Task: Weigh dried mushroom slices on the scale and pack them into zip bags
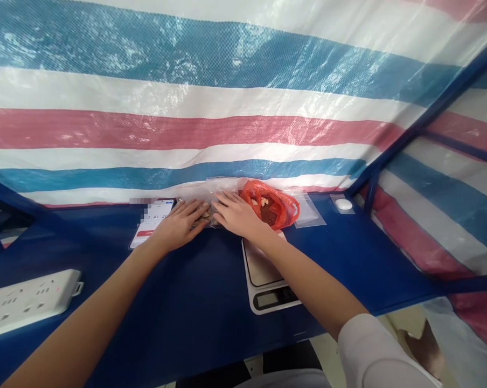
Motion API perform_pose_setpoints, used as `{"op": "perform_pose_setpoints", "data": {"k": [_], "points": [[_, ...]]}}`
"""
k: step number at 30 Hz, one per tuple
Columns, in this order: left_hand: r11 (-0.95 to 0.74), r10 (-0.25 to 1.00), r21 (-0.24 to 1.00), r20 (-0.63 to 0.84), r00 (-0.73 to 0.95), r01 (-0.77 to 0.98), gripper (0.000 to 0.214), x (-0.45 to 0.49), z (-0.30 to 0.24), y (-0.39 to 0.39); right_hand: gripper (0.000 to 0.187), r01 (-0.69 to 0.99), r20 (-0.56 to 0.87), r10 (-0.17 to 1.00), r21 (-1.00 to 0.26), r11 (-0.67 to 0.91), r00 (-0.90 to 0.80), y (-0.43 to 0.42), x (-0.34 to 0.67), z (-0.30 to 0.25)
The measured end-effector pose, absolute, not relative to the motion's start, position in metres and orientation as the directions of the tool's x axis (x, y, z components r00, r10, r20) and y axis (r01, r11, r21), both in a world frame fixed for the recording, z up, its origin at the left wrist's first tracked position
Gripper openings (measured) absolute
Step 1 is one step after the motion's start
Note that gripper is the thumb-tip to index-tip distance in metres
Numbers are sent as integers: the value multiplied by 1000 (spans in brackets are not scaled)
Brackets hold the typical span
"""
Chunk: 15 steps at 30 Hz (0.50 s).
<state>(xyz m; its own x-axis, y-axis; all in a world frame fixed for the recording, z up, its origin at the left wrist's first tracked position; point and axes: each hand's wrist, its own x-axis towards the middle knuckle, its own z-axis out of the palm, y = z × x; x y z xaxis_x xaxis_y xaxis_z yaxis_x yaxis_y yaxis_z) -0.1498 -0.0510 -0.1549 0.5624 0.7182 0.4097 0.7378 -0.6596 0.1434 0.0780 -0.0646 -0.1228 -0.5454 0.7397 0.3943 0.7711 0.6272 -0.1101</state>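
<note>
My left hand (181, 225) and my right hand (236, 214) lie palm down at the far edge of the blue table, fingers curled over a clear plastic bag (205, 214) with brown pieces inside. Much of that bag is hidden under my fingers. Just beyond my right hand sits a red plastic bag (271, 206) holding dark and pale food pieces. Under my right forearm stands a white digital kitchen scale (263, 280). A phone (151, 222) showing a timer lies to the left of my left hand.
A blue table (195, 302) holds a white power strip (27, 302) at the left, a flat clear bag (308, 210) and a small white round device (343, 204). Striped tarpaulin (187, 129) on a blue frame forms the wall behind and to the right.
</note>
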Motion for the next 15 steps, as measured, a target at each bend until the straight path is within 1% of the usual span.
{"op": "perform_pose_setpoints", "data": {"k": [4, 11, 15], "points": [[-666, 721, 159, 389, 574, 729, 64, -155, -157, -48, 41, 782, 419, 749, -131, 609, -513, -60, 74, -139], [-695, 705, 189, 368, 606, 694, 69, -161, -157, -36, 44, 802, 386, 780, -147, 579, -493, -58, 65, -138], [-696, 703, 197, 384, 599, 690, 62, -162, -157, -34, 43, 803, 415, 769, -136, 580, -486, -58, 66, -135]]}}
